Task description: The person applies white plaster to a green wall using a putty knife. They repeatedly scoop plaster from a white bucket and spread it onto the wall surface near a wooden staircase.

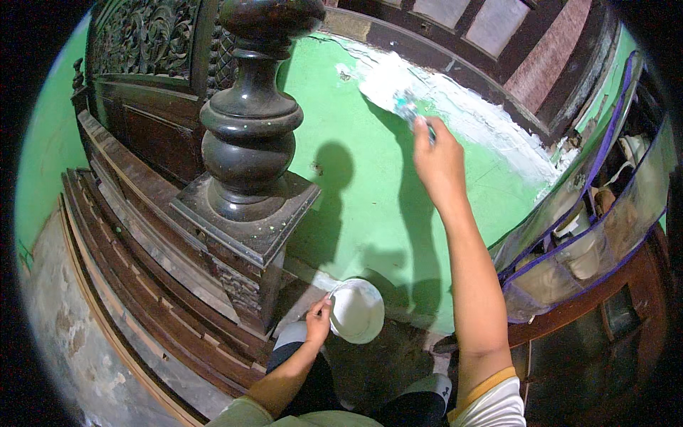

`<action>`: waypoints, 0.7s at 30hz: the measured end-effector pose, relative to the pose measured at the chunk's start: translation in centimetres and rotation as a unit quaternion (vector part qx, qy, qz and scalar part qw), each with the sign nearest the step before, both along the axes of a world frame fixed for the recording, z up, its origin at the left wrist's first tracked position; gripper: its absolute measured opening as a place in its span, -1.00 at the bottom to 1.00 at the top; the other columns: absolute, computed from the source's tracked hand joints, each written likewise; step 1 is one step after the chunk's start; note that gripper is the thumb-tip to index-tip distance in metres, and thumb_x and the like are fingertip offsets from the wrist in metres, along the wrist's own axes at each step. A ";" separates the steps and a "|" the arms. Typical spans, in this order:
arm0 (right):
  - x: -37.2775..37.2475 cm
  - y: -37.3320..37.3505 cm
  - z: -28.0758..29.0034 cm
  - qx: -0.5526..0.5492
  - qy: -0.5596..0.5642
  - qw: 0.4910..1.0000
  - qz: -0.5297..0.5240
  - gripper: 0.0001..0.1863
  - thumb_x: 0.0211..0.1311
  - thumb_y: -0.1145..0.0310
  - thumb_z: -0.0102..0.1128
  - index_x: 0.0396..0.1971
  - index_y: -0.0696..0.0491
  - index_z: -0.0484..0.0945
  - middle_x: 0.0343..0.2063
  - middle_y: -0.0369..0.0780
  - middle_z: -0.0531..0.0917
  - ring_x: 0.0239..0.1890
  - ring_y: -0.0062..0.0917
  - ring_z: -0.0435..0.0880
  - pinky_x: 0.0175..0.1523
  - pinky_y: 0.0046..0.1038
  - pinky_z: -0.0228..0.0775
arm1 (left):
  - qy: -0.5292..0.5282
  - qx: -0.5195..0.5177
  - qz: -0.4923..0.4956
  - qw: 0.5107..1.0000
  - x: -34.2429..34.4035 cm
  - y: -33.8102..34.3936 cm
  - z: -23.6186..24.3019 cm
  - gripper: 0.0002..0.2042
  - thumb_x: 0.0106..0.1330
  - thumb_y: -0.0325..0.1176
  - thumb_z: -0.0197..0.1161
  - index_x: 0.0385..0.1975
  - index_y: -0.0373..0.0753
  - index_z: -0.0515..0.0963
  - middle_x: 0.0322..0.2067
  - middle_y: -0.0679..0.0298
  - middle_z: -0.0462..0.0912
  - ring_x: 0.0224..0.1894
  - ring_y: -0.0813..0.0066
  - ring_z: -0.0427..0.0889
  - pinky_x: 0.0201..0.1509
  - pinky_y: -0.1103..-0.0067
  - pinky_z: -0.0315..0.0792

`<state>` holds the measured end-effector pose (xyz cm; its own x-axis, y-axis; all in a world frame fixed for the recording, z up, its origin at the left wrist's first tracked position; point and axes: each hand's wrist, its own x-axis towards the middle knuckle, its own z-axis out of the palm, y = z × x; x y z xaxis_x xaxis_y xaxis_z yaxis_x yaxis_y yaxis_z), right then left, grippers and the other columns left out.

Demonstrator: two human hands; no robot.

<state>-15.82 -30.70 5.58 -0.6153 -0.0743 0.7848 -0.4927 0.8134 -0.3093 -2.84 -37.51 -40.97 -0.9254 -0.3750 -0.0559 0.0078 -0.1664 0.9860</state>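
Observation:
My right hand [439,160] is raised to the green wall [377,192], its fingers closed round the handle of a paintbrush [406,108]. Motion blurs the brush head, which lies over a band of fresh white paint [473,117] below the window frame. Down low, my left hand [318,322] grips the rim of a round white tub [382,307] between thumb and fingers. White paint [353,309] fills part of the tub. Its outer side is mostly hidden from above.
A dark turned wooden post [249,153] stands close on the left, beside stacked wooden boards [153,285] and a carved panel [146,43]. To the right hangs a clear pocket organizer [548,277] with purple edging, near a wooden door [605,356]. A dark window frame [484,57] runs above the paint.

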 end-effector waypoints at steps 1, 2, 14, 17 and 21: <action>0.6 1.3 -0.3 -0.006 -0.007 1.000 -0.013 -0.62 0.40 0.13 0.01 -0.15 0.17 0.58 -0.41 0.11 0.66 -0.31 0.07 0.65 -0.17 -0.09 0.47 | 0.007 -0.003 0.000 1.000 -0.3 0.1 -0.3 -0.68 0.39 -0.21 0.20 0.00 -0.26 0.63 -0.05 0.03 0.64 0.05 0.23 0.59 0.21 0.45 0.38; 1.4 2.7 -0.7 -0.013 -0.016 0.999 -0.027 -0.62 0.41 0.13 0.01 -0.15 0.17 0.58 -0.42 0.10 0.67 -0.31 0.04 0.66 -0.18 -0.12 0.48 | 0.013 -0.007 -0.002 1.000 -0.4 0.0 -0.7 -0.68 0.40 -0.21 0.19 0.01 -0.27 0.63 -0.05 0.03 0.64 0.05 0.24 0.59 0.21 0.45 0.38; 3.1 -0.4 0.2 -0.036 -0.005 0.999 0.030 -0.64 0.42 0.14 0.02 -0.14 0.15 0.57 -0.41 0.12 0.66 -0.32 0.03 0.67 -0.21 -0.15 0.48 | 0.001 0.016 -0.028 0.999 -0.1 -0.6 -0.2 -0.65 0.41 -0.16 0.20 0.02 -0.28 0.62 0.01 0.04 0.61 0.08 0.27 0.56 0.21 0.46 0.37; 2.1 -0.1 0.5 -0.036 -0.011 0.999 -0.005 -0.65 0.41 0.14 0.02 -0.15 0.13 0.57 -0.41 0.14 0.65 -0.31 0.07 0.65 -0.22 -0.12 0.47 | 0.010 0.008 -0.025 1.000 -0.4 -0.8 -0.8 -0.67 0.40 -0.19 0.20 0.00 -0.29 0.62 -0.01 0.04 0.63 0.08 0.28 0.57 0.20 0.46 0.38; 3.3 5.6 -1.3 -0.053 -0.009 0.997 -0.050 -0.64 0.42 0.14 0.02 -0.14 0.16 0.57 -0.41 0.07 0.68 -0.33 -0.09 0.69 -0.20 -0.22 0.49 | 0.021 0.012 -0.012 1.000 -0.8 -0.5 -0.8 -0.70 0.40 -0.23 0.20 -0.02 -0.29 0.63 -0.03 0.04 0.65 0.06 0.29 0.59 0.19 0.47 0.39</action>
